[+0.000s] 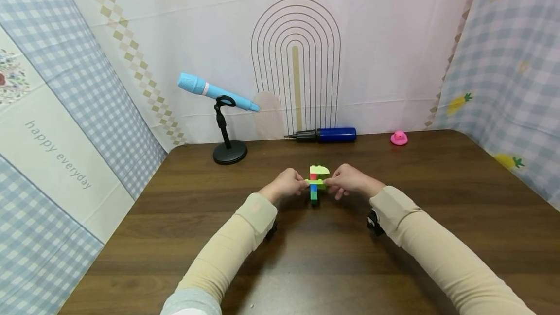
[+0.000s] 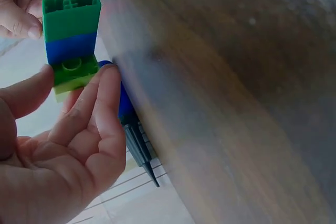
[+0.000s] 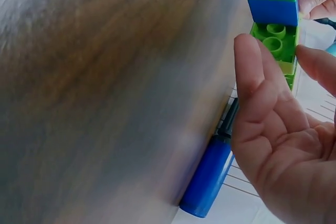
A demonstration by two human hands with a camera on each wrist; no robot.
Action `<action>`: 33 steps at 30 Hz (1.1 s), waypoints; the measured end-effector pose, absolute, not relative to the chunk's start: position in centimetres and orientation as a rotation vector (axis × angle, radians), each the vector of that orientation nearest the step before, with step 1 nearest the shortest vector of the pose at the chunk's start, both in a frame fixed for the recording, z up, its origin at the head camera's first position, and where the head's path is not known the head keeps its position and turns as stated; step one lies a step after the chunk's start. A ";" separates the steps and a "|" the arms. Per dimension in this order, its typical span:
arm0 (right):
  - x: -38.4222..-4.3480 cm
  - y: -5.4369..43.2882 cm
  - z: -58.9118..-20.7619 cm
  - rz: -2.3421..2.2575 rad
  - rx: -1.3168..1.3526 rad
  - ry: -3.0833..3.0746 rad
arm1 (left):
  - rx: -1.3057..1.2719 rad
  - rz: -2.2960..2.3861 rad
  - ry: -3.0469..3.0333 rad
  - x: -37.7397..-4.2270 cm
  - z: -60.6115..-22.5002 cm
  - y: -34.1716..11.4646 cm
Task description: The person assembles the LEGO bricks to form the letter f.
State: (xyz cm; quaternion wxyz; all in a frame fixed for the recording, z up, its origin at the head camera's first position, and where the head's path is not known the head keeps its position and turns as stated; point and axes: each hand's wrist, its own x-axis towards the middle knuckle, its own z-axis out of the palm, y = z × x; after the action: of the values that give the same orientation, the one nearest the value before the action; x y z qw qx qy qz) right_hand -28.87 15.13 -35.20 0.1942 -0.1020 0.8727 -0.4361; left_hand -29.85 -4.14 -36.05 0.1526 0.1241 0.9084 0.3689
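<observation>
A small figure of toy building bricks [image 1: 314,187] stands upright on the table between both hands. Green and blue bricks form its lower column, a lime brick [image 1: 319,182] runs across it, and red and pale yellow-green pieces top it. My left hand [image 1: 289,183] pinches the left end of the lime crosspiece between thumb and fingers. At the opposite end, my right hand [image 1: 348,179] holds the crosspiece by thumb and index finger, its other fingers loosely bent. Both wrist views show the green brick [image 2: 72,24] over the blue brick [image 3: 274,12], with the lime brick's hollow underside.
Along the back edge lie a blue hand pump [image 1: 337,134] and a pink rubber duck [image 1: 398,138]. A light-blue toy microphone [image 1: 218,92] rests in a black stand [image 1: 230,152] at the back left. Patterned cloths [image 1: 376,62] hang behind the wooden table [image 1: 323,266].
</observation>
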 end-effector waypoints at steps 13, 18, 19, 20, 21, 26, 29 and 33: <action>-29.1 14.4 -36.3 -1.115 -0.237 2.506 | 0.394 0.807 2.725 -29.8 -36.4 -3.8; -29.2 14.4 -36.4 -1.071 -0.226 2.530 | 0.383 0.766 2.756 -29.8 -36.2 -3.6; -29.2 14.4 -36.4 -1.064 -0.227 2.535 | 0.382 0.760 2.761 -29.8 -36.2 -3.6; -29.2 14.4 -36.4 -1.056 -0.224 2.538 | 0.382 0.754 2.766 -29.7 -36.1 -3.6; -29.3 14.4 -36.4 -1.050 -0.224 2.541 | 0.380 0.750 2.770 -29.7 -36.1 -3.6; -29.3 14.2 -36.3 -1.025 -0.209 2.551 | 0.388 0.714 2.794 -29.7 -36.1 -3.7; -29.3 14.2 -36.2 -1.016 -0.205 2.546 | 0.392 0.703 2.797 -29.6 -36.1 -3.7; -29.2 14.4 -35.8 -0.994 -0.208 2.540 | 0.386 0.729 2.771 -29.5 -35.9 -3.8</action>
State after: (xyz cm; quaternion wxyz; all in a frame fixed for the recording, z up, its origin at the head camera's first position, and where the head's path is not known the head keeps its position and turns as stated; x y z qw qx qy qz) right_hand -29.25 14.43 -35.83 0.2016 -0.0746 0.9095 -0.3558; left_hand -29.55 -3.75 -35.93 0.1249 0.1325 0.9509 0.2501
